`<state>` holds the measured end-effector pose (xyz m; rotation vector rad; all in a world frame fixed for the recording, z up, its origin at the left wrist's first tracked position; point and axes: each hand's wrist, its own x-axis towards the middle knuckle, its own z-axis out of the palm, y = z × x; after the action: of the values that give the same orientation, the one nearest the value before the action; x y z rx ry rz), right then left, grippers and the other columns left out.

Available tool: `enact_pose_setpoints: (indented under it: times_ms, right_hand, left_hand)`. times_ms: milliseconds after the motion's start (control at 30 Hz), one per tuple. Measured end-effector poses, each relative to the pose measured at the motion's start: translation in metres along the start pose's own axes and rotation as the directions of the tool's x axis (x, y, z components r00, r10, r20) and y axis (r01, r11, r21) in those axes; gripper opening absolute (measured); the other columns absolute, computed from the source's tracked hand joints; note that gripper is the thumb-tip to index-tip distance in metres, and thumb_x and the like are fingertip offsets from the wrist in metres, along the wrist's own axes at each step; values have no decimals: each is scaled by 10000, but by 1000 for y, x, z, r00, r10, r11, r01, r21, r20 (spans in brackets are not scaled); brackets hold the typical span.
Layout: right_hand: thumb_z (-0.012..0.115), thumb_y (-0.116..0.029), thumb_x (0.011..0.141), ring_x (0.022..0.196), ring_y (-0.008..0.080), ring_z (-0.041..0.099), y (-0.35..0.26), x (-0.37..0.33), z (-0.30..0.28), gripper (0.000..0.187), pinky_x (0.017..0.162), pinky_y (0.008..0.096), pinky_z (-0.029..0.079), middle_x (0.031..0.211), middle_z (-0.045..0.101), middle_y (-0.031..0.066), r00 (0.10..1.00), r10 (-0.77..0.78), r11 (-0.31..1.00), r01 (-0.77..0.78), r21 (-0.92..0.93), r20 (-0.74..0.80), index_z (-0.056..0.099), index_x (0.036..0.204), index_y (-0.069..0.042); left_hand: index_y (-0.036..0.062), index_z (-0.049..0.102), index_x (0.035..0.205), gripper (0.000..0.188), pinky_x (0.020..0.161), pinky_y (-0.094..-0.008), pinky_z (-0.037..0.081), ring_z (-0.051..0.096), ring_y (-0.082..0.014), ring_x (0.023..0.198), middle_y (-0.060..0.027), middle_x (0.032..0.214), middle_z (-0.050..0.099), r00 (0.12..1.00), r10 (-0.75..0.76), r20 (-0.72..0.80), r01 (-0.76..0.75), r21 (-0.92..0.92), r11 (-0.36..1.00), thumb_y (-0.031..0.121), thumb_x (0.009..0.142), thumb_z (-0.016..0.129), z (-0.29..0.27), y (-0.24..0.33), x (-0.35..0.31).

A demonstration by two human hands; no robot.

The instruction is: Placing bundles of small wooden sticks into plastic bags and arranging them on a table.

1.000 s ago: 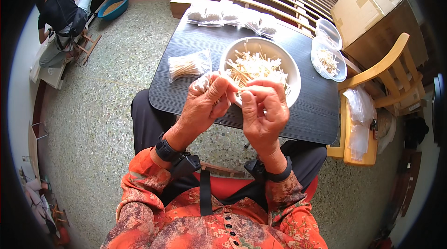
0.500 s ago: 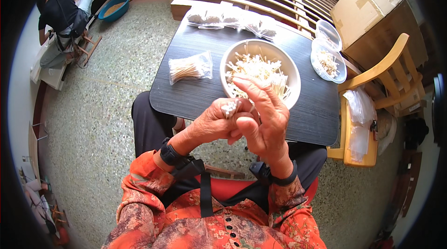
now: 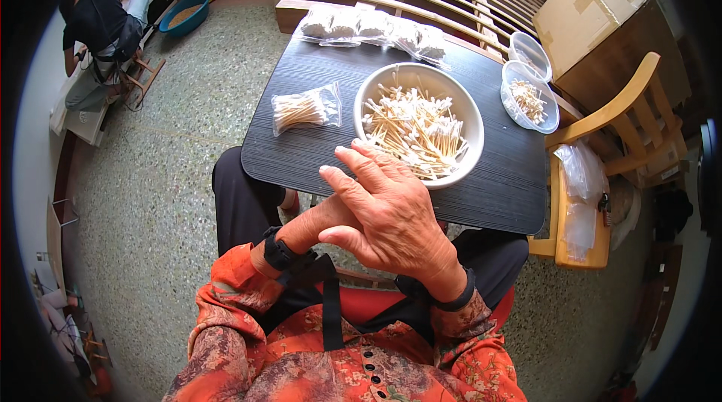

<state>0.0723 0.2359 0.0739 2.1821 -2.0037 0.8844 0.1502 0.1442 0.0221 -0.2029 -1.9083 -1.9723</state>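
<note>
My left hand (image 3: 329,214) lies under my right hand (image 3: 398,210), just in front of the bowl. Its fingers are covered now; half a second ago they were closed round a bundle of cotton swabs, white tips up. The right hand is open, its fingers stretched out and spread across the top of the left. Beyond them stands a white bowl (image 3: 477,118) with a heap of loose cotton swabs (image 3: 421,120) in it. A clear bag of cotton swabs (image 3: 307,110) lies to the bowl's left.
Several filled clear bags (image 3: 374,27) line the far edge of the dark table (image 3: 289,157). At its right stands a clear tub (image 3: 553,112) with some swabs. Flat plastic bags (image 3: 581,176) lie on a wooden chair (image 3: 558,210). Another person (image 3: 101,26) sits at far left.
My right hand has swung left and down, from upright beside the left fist to lying over it. The bundle's white tips have gone out of sight.
</note>
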Motion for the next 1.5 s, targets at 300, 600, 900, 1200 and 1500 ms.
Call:
enact_pose_setpoints:
  times_ms: [300, 600, 900, 1200, 1500]
  right_hand:
    - [668, -298, 786, 869, 326, 604, 32, -10, -18, 334, 744, 406, 483, 935, 614, 171, 897, 206, 960, -107, 260, -391, 627, 953, -12]
    - [730, -233, 663, 710, 261, 540, 32, -14, 5, 246, 640, 383, 421, 728, 509, 79, 941, 185, 954, -242, -179, -285, 584, 742, -53]
    - [738, -172, 644, 683, 259, 527, 42, -21, 7, 211, 615, 385, 415, 699, 483, 65, 926, 195, 929, -280, -242, -323, 572, 711, -62]
    - [762, -213, 638, 717, 261, 549, 62, -32, -13, 227, 655, 389, 414, 722, 533, 64, 874, 323, 844, -440, -308, -364, 600, 711, -71]
    - [779, -99, 665, 639, 212, 554, 54, -24, -22, 238, 579, 302, 458, 750, 560, 78, 789, 286, 951, -302, 62, -543, 649, 854, -33]
  left_hand:
    - [5, 593, 893, 103, 560, -251, 396, 517, -113, 616, -24, 694, 554, 987, 31, -156, 10, 255, 967, 107, 881, 598, -12, 21, 9]
    - [28, 529, 800, 378, 349, -212, 229, 262, -45, 387, 54, 496, 268, 731, -89, -677, -110, -246, 963, 352, 973, 440, -40, -8, 14]
    - [23, 569, 777, 423, 365, -201, 251, 304, -54, 383, 55, 488, 289, 761, -148, -631, -51, -286, 957, 384, 964, 451, -35, -11, 16]
    - [28, 573, 787, 415, 355, -192, 236, 290, -42, 381, 62, 489, 275, 798, -141, -587, -43, -288, 957, 383, 963, 448, -33, -12, 17]
    - [-39, 436, 1172, 762, 356, -176, 191, 253, -12, 387, 82, 501, 286, 938, -168, -304, 75, -296, 952, 638, 825, 476, -30, -9, 18]
